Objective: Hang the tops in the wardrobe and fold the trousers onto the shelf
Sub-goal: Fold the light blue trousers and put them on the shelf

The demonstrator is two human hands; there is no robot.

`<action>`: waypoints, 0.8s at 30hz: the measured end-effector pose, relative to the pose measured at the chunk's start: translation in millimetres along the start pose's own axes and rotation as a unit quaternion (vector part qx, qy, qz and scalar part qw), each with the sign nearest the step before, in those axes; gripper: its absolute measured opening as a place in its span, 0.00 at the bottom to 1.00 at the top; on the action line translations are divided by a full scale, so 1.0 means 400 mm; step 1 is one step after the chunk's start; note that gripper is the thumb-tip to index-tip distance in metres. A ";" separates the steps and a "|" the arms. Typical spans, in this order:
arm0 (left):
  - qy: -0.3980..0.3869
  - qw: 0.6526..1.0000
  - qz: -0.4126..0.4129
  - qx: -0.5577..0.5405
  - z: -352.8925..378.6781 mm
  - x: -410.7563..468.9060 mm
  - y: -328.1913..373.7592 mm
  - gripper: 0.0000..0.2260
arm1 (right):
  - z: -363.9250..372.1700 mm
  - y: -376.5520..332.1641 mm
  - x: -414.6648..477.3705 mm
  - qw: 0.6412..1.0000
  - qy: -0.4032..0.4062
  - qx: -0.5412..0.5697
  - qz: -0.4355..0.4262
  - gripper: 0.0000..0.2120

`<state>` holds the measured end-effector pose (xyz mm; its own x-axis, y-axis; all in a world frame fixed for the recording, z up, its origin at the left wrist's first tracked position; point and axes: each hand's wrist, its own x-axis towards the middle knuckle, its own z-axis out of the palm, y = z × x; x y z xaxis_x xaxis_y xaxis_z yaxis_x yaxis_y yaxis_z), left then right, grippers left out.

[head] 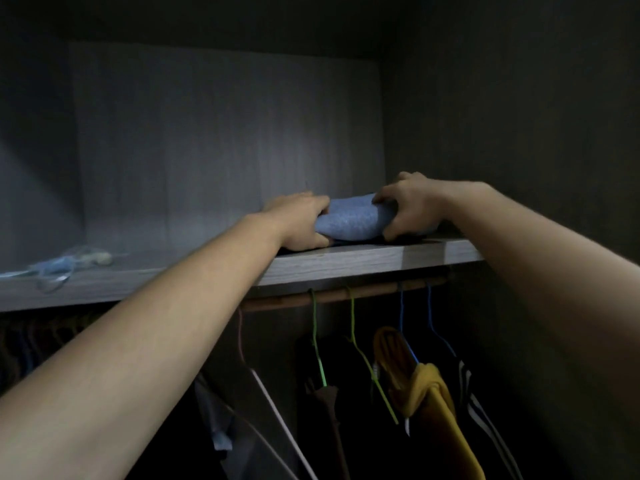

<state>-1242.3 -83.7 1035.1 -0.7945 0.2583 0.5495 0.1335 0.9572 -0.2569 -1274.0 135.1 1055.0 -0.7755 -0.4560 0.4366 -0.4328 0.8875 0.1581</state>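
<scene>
Reaching up into the wardrobe [225, 133], and the shelf [346, 261] is what matters. Folded blue trousers [353, 220] sit at its front edge, just right of centre frame, over something dark I can't make out. Below, tops [426, 393] hang from the rail [346, 294]. The bundle's long axis runs left to right along that edge. The left hand [301, 220] grips one end, the right hand [408, 206] the other, fingers curled round. Neither is nearer, so an even push straight back looks like the call.
</scene>
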 end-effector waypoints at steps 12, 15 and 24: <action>-0.255 0.960 -0.082 0.081 0.035 0.152 -0.004 0.22 | 0.033 0.029 0.182 0.999 -0.015 -0.029 -0.015 0.24; -0.232 0.968 -0.083 0.046 0.064 0.174 -0.026 0.29 | 0.052 0.052 0.230 0.998 -0.033 -0.052 0.005 0.23; -0.228 0.967 -0.098 -0.055 0.062 0.150 -0.031 0.32 | 0.083 0.078 0.212 0.997 -0.052 0.038 0.045 0.22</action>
<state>-1306.3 -83.4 1051.6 -0.9861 0.0092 0.1660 -0.0047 0.9965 -0.0833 -1368.7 122.1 1067.7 -0.8546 -0.3823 0.3514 -0.3896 0.9195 0.0528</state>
